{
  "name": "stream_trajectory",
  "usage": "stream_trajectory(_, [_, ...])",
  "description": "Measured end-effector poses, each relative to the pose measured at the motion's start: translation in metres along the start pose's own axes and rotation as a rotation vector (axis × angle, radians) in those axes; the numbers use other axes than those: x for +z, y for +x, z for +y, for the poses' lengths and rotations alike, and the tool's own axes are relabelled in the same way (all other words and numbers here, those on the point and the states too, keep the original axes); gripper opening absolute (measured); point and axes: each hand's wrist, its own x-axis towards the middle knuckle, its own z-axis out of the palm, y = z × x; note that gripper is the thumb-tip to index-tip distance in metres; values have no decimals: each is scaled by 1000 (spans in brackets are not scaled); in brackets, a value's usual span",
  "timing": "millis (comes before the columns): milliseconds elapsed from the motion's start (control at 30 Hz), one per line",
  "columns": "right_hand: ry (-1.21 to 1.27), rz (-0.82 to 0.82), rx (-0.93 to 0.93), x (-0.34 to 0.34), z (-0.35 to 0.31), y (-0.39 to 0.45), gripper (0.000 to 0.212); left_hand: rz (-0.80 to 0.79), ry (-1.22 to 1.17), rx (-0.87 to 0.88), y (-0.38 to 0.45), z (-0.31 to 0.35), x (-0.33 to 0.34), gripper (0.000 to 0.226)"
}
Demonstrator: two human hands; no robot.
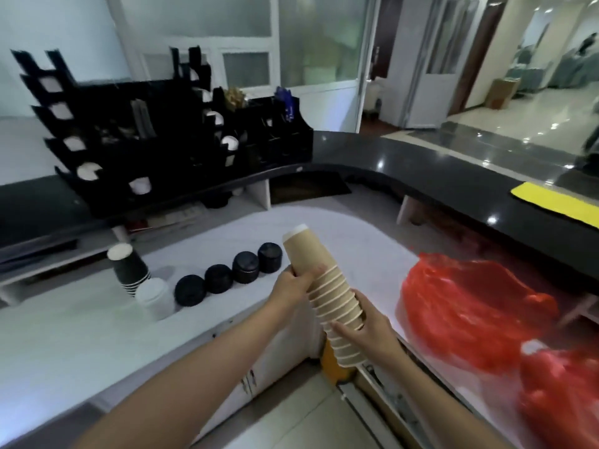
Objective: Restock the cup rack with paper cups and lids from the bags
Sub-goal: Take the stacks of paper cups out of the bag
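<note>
Two hands hold one long stack of brown paper cups [324,286] above the front edge of the white table [64,335], the stack nested upside down and tilted with its closed white base toward the upper left. The left hand [296,281] has its grip closed around the upper part of the stack, fingers curled over the brown wall; the right hand [366,322] has its grip wrapped around the lower part, where many pale rolled rims show in a ribbed row. On the table stand four black lid stacks [227,275] in a slanting line, one stack of black cups [129,270] turned upside down, and one white cup stack [155,298] just beside it. Two red plastic bags [470,306] lie at the right, crumpled and blurred. The black cup rack [155,131] sits on the raised dark glossy counter [421,163] that curves behind the table; several of its slots show white cup ends. A yellow cloth [557,202] lies on the counter at far right. Beyond are frosted glass partitions [246,34] and a shiny tiled hallway floor [505,105].
</note>
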Motion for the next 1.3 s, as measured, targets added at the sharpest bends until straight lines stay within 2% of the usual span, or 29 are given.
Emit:
stream_trajectory(133, [32, -229, -52, 24, -18, 71, 68, 146, -3, 4, 27, 24, -45, 66])
stream_trajectory(233, [-9, -391, -90, 49, -36, 124, 72, 269, 6, 48, 43, 38, -67, 84])
stream_trajectory(333, [-18, -484, -131, 83, -46, 167, 81, 366, 25, 119, 52, 52, -88, 77])
stream_trajectory(433, [11, -568, -135, 120, -59, 204, 85, 420, 70, 179, 62, 61, -120, 80])
stream_trajectory(533, [44, -603, -152, 162, -71, 235, 92, 484, 113, 202, 74, 65, -162, 75])
stream_trajectory(633, [59, -631, -152, 205, -82, 267, 93, 510, 148, 165, 93, 65, -207, 87])
stream_trajectory(733, [43, -649, -188, 250, -90, 302, 93, 523, 191, 143, 119, 65, -254, 88])
stream_trajectory(900, [48, -658, -128, 320, -106, 354, 91, 508, 247, 155, 171, 67, -318, 99])
stream_trajectory(1167, [33, -600, -29, 394, -83, 394, 100, 518, 277, 122, 222, 40, -366, 95])
stream_trajectory(1300, [29, -653, -11, 418, -76, 415, 86, 503, 311, 102, 241, 33, -383, 96])
